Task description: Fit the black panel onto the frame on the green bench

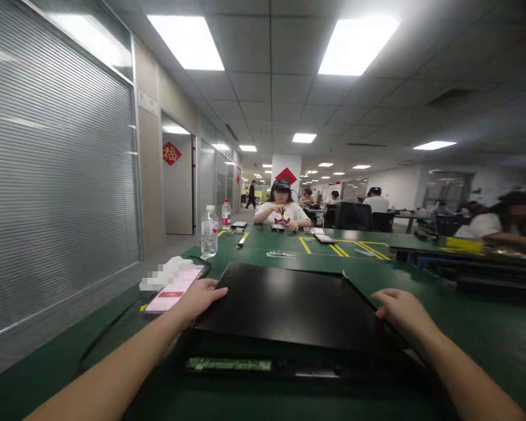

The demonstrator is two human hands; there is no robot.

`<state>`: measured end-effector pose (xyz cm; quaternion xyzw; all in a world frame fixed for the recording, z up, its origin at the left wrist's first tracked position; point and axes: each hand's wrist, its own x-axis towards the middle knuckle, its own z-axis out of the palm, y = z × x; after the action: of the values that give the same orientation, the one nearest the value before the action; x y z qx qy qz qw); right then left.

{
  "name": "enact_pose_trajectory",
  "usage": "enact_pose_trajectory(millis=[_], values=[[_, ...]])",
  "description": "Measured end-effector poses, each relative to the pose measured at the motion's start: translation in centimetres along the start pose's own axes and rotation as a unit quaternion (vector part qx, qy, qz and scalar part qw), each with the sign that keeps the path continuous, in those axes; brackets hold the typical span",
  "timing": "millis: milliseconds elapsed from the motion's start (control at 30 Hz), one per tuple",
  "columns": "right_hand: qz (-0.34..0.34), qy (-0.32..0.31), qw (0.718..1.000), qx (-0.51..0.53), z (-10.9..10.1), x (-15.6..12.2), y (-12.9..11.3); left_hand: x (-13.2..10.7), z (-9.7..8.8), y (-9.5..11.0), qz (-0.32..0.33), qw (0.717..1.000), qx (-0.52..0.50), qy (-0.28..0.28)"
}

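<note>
A black, glossy flat screen panel point(284, 304) lies tilted over a dark frame on the green table in front of me. Along the near side of the frame, a strip of green circuit board point(228, 365) shows. My left hand point(200, 297) is closed on the panel's left edge, thumb on top and the other fingers partly hidden. At the right edge, my right hand point(401, 309) has its fingers curled together; whether they pinch the panel or the frame there is hidden.
A phone point(175, 289) with a lit screen lies left of the panel beside a white crumpled thing. Behind it stand a water bottle point(209, 232) and a red-labelled bottle point(226, 214). Dark stacked panels point(473, 269) occupy the right side. Across the green table point(254, 257), a co-worker handles small parts.
</note>
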<state>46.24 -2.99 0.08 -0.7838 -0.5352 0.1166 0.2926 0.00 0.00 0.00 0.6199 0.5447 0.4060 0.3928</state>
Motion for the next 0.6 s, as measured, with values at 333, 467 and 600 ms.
enact_pose_trajectory(millis=[333,467,600], values=[[-0.002,0.005,0.999,-0.037,-0.05,-0.27,-0.76,0.46,-0.10,-0.64,0.003,1.000,-0.013,-0.011],[-0.003,-0.003,0.999,-0.045,-0.12,-0.45,-0.95,0.42,-0.17,-0.62,0.001,1.000,-0.019,-0.015],[-0.001,-0.004,0.999,-0.049,-0.11,-0.42,-0.90,0.44,-0.10,-0.68,-0.011,1.000,-0.024,-0.010]])
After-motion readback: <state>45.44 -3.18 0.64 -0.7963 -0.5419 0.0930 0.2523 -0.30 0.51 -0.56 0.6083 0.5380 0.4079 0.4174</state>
